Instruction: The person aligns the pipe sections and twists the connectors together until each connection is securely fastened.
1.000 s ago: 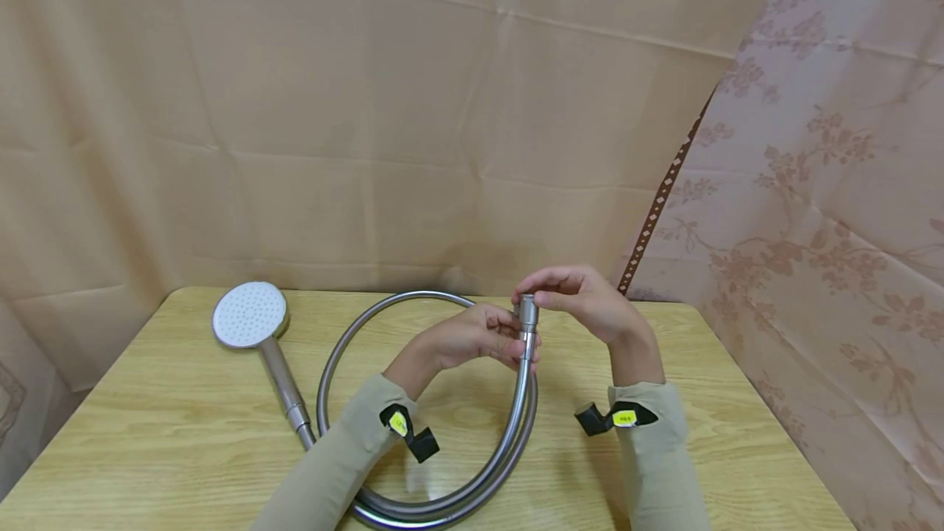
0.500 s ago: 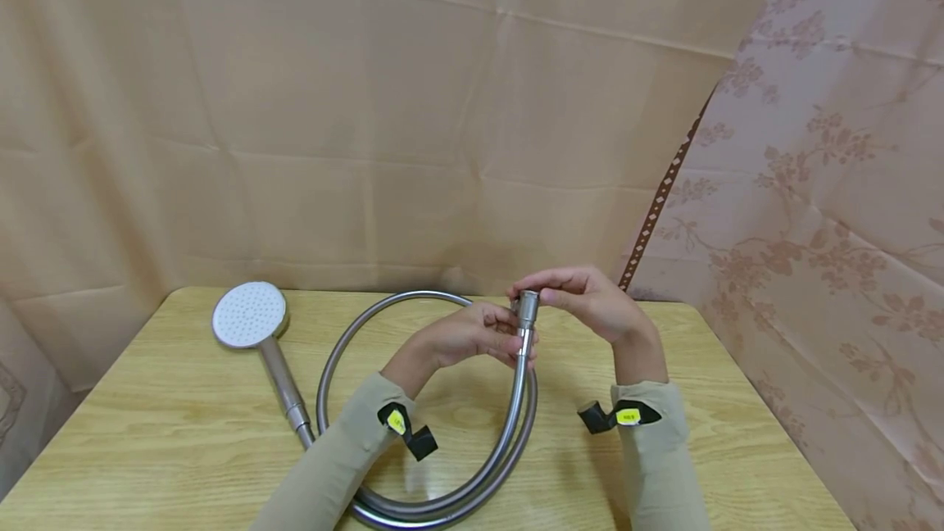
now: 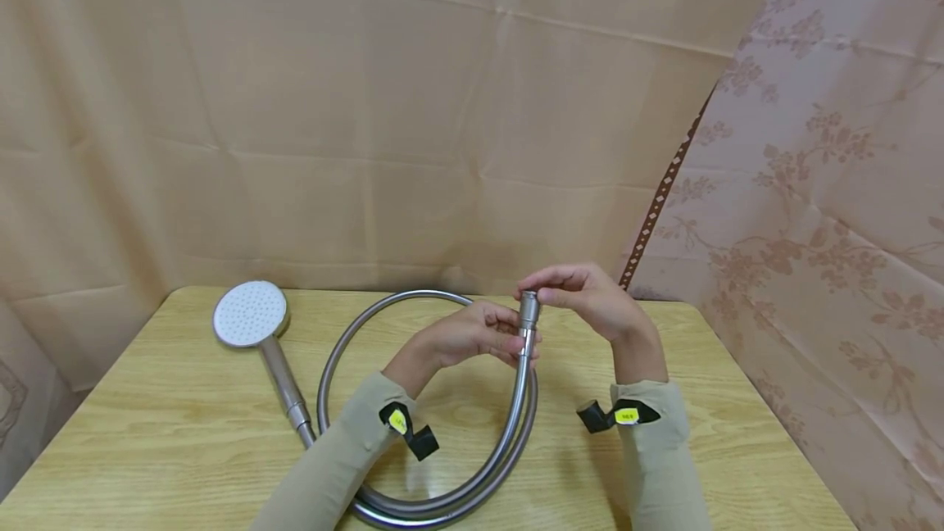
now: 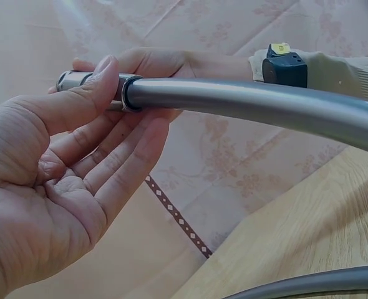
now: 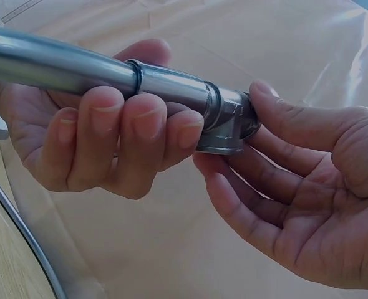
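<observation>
A shiny metal shower hose (image 3: 509, 433) rises off the table, its end held upright between both hands. My left hand (image 3: 468, 338) grips the smooth metal collar (image 5: 174, 84) at that end, thumb on one side and fingers on the other. Beyond the collar sits a short metal fitting (image 5: 224, 134) with a side outlet, seen best in the right wrist view. My right hand (image 3: 593, 301) pinches the fitting's far end with its thumb and fingertips. Lying at the left is a hand shower (image 3: 251, 315) with a white spray face, its handle (image 3: 283, 379) joined to the hose.
The hose lies in a wide loop on the wooden table (image 3: 147, 433), partly under the left sleeve (image 3: 347, 441). A beige curtain (image 3: 369, 121) hangs behind the table's far edge. To the right hangs a pink floral curtain (image 3: 833, 228).
The hose end and fitting have tilted a little and come back nearly upright. My right hand has shifted slightly up and right at the fitting's end; my left hand keeps its grip.
</observation>
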{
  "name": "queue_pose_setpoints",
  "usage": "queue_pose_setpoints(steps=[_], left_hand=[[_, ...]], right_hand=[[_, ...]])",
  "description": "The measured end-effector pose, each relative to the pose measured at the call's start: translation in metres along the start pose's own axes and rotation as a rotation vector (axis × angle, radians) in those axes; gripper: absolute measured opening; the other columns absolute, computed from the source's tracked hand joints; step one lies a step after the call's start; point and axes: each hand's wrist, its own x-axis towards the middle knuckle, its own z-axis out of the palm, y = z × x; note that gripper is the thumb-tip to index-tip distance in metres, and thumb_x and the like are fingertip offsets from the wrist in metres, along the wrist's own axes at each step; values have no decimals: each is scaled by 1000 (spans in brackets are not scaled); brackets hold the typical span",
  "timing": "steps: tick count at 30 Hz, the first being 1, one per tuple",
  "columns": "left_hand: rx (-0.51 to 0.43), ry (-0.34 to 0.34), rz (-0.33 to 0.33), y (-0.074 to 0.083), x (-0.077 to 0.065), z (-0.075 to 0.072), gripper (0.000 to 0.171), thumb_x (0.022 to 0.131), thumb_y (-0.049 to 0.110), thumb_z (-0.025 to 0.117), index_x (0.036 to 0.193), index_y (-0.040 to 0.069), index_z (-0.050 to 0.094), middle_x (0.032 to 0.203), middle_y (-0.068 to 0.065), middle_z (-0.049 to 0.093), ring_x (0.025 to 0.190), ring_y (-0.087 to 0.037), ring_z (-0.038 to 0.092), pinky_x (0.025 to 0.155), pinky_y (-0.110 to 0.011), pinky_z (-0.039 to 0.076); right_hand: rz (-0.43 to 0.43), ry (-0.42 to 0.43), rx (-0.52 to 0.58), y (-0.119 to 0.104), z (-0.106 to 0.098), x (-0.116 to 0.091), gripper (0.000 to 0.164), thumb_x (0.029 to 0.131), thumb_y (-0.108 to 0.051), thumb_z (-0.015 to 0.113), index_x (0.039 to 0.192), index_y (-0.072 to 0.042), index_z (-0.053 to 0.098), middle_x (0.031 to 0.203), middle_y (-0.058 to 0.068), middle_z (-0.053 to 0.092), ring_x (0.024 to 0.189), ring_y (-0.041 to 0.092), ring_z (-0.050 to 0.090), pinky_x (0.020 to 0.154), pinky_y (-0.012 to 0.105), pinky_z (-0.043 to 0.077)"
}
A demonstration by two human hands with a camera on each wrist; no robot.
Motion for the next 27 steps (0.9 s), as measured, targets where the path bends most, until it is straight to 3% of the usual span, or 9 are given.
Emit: queue_pose_setpoints(steps=[3,10,15,18,27], left_hand=[[2,1,-2,0,0,-1,65,90,18,79,128,-25,49,105,-5,75,100,-19,74,91,-38,60],[3,9,-10,1,1,-2,40,94,11,74,123,-14,61,104,-4,76,100,-21,74,91,-39,60],[1,-7,4,2,0,-2,56,85,29,82,121,-11,64,104,-3,77,100,-20,74,90,-38,60],[5,-10,7,2,0,-2,59,83,31,83,121,-10,64,104,-3,76,100,-20,74,90,-38,60],[-9,-2,3,0,0,-2,50,87,24,81,121,-9,65,106,-4,75,101,-20,74,90,-38,61]], right_hand=[[-2,-3,9,0,1,1,25,99,-1,61,114,-14,76,106,-4,77,98,12,71,90,30,57],[-23,-22,15,0,1,2,25,101,-1,59,116,-13,75,108,-3,77,100,13,71,90,29,57],[-70,-56,4,1,-2,1,25,103,2,53,121,1,71,116,0,77,110,14,70,96,29,56],[-84,-70,5,1,-3,0,25,103,1,53,123,5,69,118,2,76,111,14,70,97,30,55],[-52,-41,6,0,-1,0,24,102,1,56,119,-2,73,113,-1,77,106,13,71,93,29,57]])
